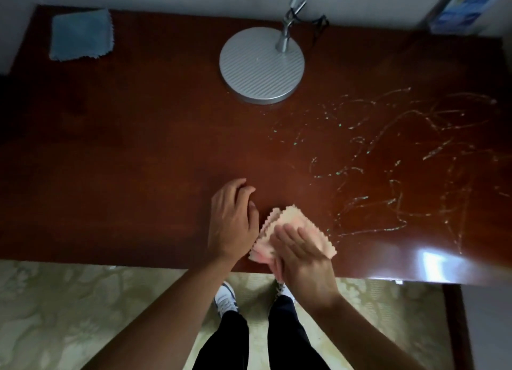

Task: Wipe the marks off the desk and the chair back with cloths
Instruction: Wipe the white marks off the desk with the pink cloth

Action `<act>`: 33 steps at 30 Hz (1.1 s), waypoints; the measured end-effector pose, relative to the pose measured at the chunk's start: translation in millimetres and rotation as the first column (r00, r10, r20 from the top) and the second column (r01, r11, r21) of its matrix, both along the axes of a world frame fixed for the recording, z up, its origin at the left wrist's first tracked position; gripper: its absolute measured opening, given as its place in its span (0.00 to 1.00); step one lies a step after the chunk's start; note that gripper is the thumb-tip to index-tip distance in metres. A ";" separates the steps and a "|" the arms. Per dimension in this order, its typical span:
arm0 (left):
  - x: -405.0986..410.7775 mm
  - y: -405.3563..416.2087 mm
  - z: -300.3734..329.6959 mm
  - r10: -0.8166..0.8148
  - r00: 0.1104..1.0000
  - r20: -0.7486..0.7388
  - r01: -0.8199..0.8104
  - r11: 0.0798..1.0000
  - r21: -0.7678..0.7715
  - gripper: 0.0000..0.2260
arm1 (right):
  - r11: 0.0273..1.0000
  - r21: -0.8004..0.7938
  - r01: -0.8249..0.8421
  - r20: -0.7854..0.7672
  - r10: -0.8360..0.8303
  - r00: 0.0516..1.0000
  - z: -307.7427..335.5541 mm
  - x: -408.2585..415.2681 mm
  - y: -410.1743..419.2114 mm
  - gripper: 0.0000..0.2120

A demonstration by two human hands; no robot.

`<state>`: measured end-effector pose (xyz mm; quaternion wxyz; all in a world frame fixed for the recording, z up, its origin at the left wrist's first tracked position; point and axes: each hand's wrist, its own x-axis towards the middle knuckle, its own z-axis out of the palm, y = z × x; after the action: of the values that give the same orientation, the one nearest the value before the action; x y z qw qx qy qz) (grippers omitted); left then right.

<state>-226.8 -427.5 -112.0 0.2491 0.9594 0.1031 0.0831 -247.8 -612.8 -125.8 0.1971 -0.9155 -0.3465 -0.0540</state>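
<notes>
Your right-hand fingers (pixel 293 240) lie straight, pressing the folded pink cloth (pixel 291 225) flat at the desk (pixel 138 148) edge; your left hand (pixel 232 220) rests loosely curled beside it. Wiping seems unstarted: sweep right of those fingers, into the marks (pixel 401 161).

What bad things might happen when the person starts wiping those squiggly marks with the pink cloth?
1. The marks run right up beside the lamp base, so a wide wipe might bump the lamp.
2. The right hand presses the pink cloth at the desk's front edge, where it might slip off onto the floor.
3. The scribbles cover a large area; one folded cloth may smear them. The blue cloth lies in the far left corner, a long reach away.
</notes>
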 end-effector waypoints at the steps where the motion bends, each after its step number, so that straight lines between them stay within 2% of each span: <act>1: 1.3 -4.2 -1.0 0.000 1.000 -0.013 0.000 1.000 0.003 0.12 | 0.999 0.000 -0.039 0.014 0.039 0.999 -0.6 3.9 -6.6 0.14; 3: 6.2 -16.7 -4.0 0.022 0.999 -0.027 -0.023 1.000 -0.002 0.13 | 0.997 -0.032 -0.071 0.016 0.072 0.997 -1.5 26.2 -19.1 0.14; 8: 7.8 -25.2 -9.5 0.075 0.997 -0.003 -0.075 0.997 0.026 0.14 | 0.999 -0.009 0.040 0.037 -0.039 0.999 3.1 101.5 -1.5 0.15; 10: 10.0 -24.5 -9.4 0.065 0.998 0.006 -0.066 0.997 0.039 0.13 | 0.996 -0.019 0.084 0.024 -0.083 0.996 7.6 131.8 13.3 0.19; 13: 10.3 -23.7 -13.9 0.077 0.997 -0.006 -0.076 0.996 0.054 0.14 | 0.991 -0.024 0.130 -0.055 -0.131 0.990 6.9 116.8 25.1 0.15; 15: 4.9 -25.1 -14.2 0.076 0.997 -0.020 -0.075 0.996 0.038 0.15 | 0.996 0.011 0.083 -0.075 -0.082 0.994 4.5 70.2 15.4 0.14; 18: 7.2 -25.8 -12.8 0.080 0.996 -0.049 -0.078 0.996 0.041 0.15 | 0.994 0.052 -0.093 -0.049 0.095 0.994 0.1 31.2 -12.0 0.15; 21: 7.9 -26.8 -10.0 0.094 0.993 -0.069 -0.091 0.995 0.047 0.16 | 0.977 -0.015 -0.213 -0.026 0.212 0.977 0.4 63.1 -22.2 0.14; 23: 8.4 -26.4 -10.3 0.103 0.993 -0.058 -0.100 0.994 0.050 0.16 | 0.983 -0.051 -0.177 0.036 0.178 0.983 2.9 104.8 -13.9 0.17; 25: 7.8 -27.1 -11.0 0.125 0.991 -0.051 -0.124 0.992 0.035 0.16 | 0.994 -0.051 -0.098 0.029 0.100 0.995 6.5 145.3 3.8 0.15; 26: 8.9 -27.0 -12.1 0.130 0.990 -0.050 -0.129 0.991 0.025 0.16 | 0.997 -0.058 -0.055 0.006 0.056 0.998 6.1 155.2 17.1 0.15; 28: 7.8 -27.1 -13.2 0.139 0.989 -0.056 -0.138 0.990 0.019 0.16 | 0.990 -0.137 -0.025 -0.061 0.017 0.998 5.1 145.7 48.3 0.22; 30: 4.1 -26.3 -15.2 0.177 0.982 -0.064 -0.177 0.984 0.000 0.16 | 0.970 -0.196 -0.142 -0.143 0.115 0.983 4.6 122.5 72.7 0.27; 33: 3.0 -27.9 -15.7 0.269 0.960 -0.081 -0.271 0.962 -0.024 0.17 | 0.931 -0.203 -0.304 -0.247 0.252 0.936 5.0 135.0 86.3 0.28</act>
<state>-223.8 -455.4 -127.7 0.2483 0.9343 0.2440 0.0773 -112.9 -526.5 -120.8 0.1284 -0.8742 -0.4536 0.1166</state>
